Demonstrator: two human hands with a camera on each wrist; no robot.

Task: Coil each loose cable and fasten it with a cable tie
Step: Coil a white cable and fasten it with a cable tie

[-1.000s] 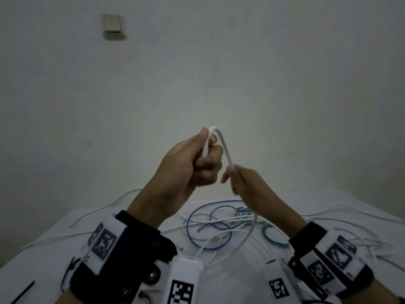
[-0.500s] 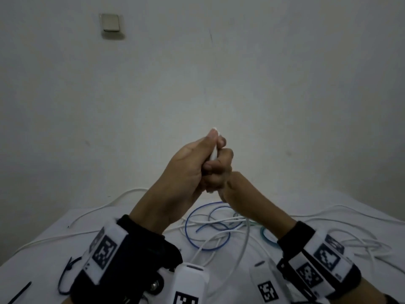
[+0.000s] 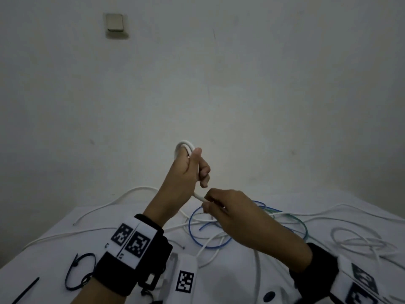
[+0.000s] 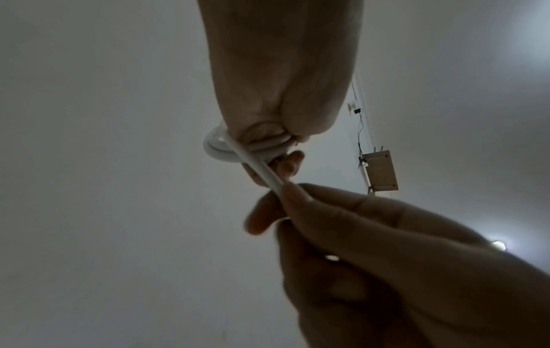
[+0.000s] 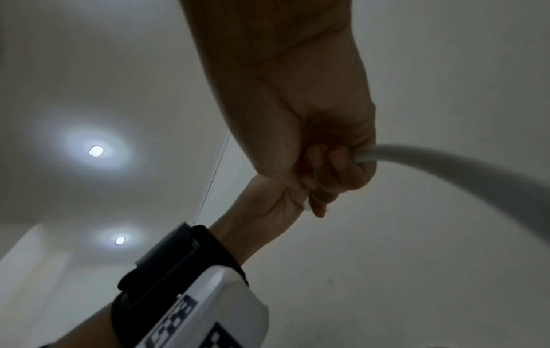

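Taking the blue cable [image 3: 208, 244] on the white table [image 3: 54, 249] as the landmark: far to its left, at the table's near edge, lay a straight black cable tie [image 3: 25, 291]; nearer the landmark but still left of it sat a dark blue cable tie [image 3: 79, 270] closed into a loop; beyond that, long white strands ran across the table toward the wall. On the wall [image 3: 285, 84], high above and left of the blue cable, was a pale switch plate [image 3: 115, 23].

Above the blue cable and a little left, the left hand [image 3: 186, 174] was raised in the air — fingers curled tight around a small coil of the white cable [image 3: 183, 147], whose loop stuck out over the top of the fist; the left wrist view showed the same coil [image 4: 220, 147] wrapped beside the curled fingers [image 4: 265, 134], with one strand leading out of it.

Directly over the blue cable, the right hand [image 3: 232, 213] pinched that strand just beside the left hand, thumb and fingertips closed on it; in the right wrist view the cable [image 5: 446, 162] left the right hand's grasp [image 5: 324, 150] and curved away downward.

To the right of the blue cable lay a teal cable [image 3: 303, 224] and, farther right, a loose heap of white cables [image 3: 361, 242].
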